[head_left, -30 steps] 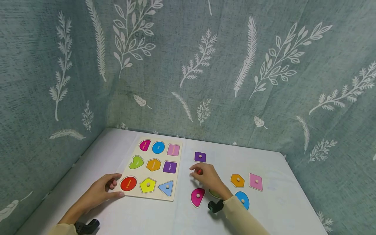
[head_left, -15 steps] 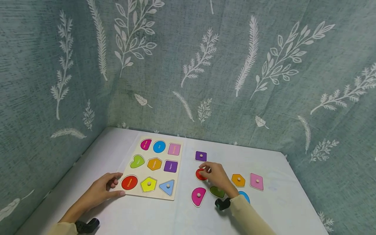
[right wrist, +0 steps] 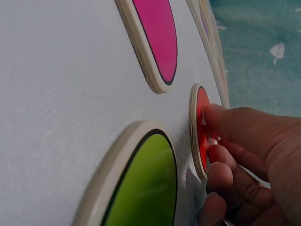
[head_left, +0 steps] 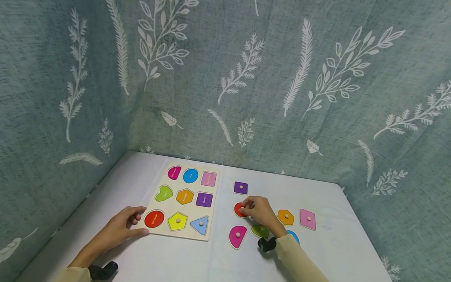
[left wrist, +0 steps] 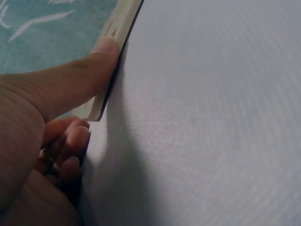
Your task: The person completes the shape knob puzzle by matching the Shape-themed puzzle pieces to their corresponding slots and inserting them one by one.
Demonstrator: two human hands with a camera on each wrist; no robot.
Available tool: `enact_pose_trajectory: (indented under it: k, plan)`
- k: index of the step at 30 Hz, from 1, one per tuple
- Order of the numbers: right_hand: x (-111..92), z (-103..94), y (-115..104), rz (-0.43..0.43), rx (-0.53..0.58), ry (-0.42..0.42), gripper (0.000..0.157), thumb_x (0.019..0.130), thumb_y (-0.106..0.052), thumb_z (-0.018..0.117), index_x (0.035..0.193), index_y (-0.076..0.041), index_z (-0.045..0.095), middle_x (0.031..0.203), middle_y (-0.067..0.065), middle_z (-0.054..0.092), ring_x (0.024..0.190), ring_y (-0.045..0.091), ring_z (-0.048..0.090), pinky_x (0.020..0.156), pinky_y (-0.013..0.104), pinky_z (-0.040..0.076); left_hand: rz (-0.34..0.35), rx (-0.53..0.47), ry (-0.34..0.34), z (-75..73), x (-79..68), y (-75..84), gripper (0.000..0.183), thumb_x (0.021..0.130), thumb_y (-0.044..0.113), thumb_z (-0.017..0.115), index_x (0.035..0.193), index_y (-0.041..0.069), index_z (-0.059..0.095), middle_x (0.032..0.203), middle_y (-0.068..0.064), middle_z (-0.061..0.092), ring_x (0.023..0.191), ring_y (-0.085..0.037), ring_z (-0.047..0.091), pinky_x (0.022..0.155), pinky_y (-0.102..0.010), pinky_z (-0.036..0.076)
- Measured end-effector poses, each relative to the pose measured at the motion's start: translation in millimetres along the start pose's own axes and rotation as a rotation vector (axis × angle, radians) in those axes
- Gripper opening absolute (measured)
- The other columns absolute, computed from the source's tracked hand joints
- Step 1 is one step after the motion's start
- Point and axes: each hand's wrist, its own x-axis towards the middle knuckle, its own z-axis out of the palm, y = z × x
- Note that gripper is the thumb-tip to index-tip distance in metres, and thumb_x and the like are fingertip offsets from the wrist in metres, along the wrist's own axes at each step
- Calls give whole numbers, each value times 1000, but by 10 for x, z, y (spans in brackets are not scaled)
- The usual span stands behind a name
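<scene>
Two hands are busy at the white tabletop (head_left: pixel 338 250). The right hand (head_left: pixel 262 213) has its thumb and a finger pinched on the middle of the red round piece (head_left: pixel 237 210). That grip hides most of the knob. The other fingers curl in close. The red round piece is to the right of the puzzle board (head_left: pixel 179 185), well apart from it. I cannot tell if it sits flat or is lifted a tiny bit.

The left hand (head_left: pixel 121 225) has a light grip on the near left corner of the board. Its thumb is on the near edge, and a finger touches the left side.

The purple square piece (head_left: pixel 241 191) lies just past the red one. The dark pink half-round piece (head_left: pixel 237 239) and the green piece (head_left: pixel 258 231) are on the near side. The right arm covers some of the blue piece (head_left: pixel 293 236). Farther right are the orange six-sided piece (head_left: pixel 285 221) and the light pink piece (head_left: pixel 304 220).

On the board, the yellow five-sided piece (head_left: pixel 177 225) and the light blue triangle (head_left: pixel 201 228) sit in their spots. The red spot (head_left: pixel 154 218) is by the left hand. A leafy cloth (head_left: pixel 267 117) hangs behind everything.
</scene>
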Motion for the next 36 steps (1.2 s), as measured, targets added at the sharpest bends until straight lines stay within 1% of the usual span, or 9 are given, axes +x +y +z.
enact_pose_trajectory:
  k: [6, 9, 13, 18, 23, 29, 31, 36]
  plan:
    - [-53, -25, 12, 29, -19, 21, 13, 90, -21, 81, 94, -9, 78, 73, -5, 62, 70, 14, 55, 59, 25, 50, 9, 6, 1, 14, 22, 38, 92, 70, 34, 96, 140, -6, 53, 101, -7, 51, 94, -24, 49, 80, -24, 52]
    - [-80, -36, 36, 22, -33, 38, 14, 90, -21, 81, 93, -7, 78, 73, -4, 62, 69, 14, 54, 59, 24, 49, 10, -5, -4, 35, 35, 62, 92, 70, 33, 96, 140, -7, 53, 100, -8, 51, 94, -24, 49, 81, -24, 52]
    - [-78, -37, 50, 30, -43, 50, 13, 90, -20, 81, 93, -8, 78, 74, -4, 62, 70, 13, 55, 59, 24, 50, 9, -5, -12, 47, 46, 68, 92, 70, 34, 96, 140, -7, 53, 100, -8, 51, 96, -24, 49, 83, -25, 52]
    - [-58, -21, 34, 45, -39, 48, 14, 90, -21, 81, 95, -8, 79, 76, -4, 62, 73, 14, 56, 61, 24, 51, 20, 5, -2, 29, 27, 58, 89, 72, 32, 95, 139, -8, 53, 102, -7, 51, 97, -24, 49, 81, -22, 51]
    - [-78, -7, 45, 42, -58, 64, 13, 90, -21, 81, 95, -9, 79, 77, -5, 61, 74, 14, 56, 62, 24, 51, 4, 8, 2, 45, 22, 72, 90, 70, 35, 96, 139, -6, 55, 101, -7, 51, 96, -24, 50, 83, -23, 52]
    - [-107, -36, 69, 46, -74, 100, 8, 90, -20, 81, 92, -13, 78, 76, -5, 59, 72, 13, 55, 60, 25, 50, -4, 23, 11, 78, 74, 94, 93, 69, 39, 96, 140, -4, 55, 101, -6, 52, 97, -23, 50, 86, -25, 53]
    - [-108, -42, 65, 45, -67, 96, 8, 90, -20, 81, 92, -13, 78, 76, -5, 59, 71, 14, 55, 59, 26, 50, -3, 34, 18, 75, 75, 85, 92, 69, 39, 96, 140, -5, 55, 101, -6, 52, 96, -23, 50, 85, -24, 53]
    - [-103, -35, 16, 43, -25, 75, 10, 91, -22, 80, 94, -13, 78, 77, -3, 59, 68, 15, 56, 55, 26, 51, -19, 43, 30, 42, 27, 33, 91, 68, 36, 97, 138, -6, 56, 100, -7, 51, 94, -23, 50, 78, -22, 51]
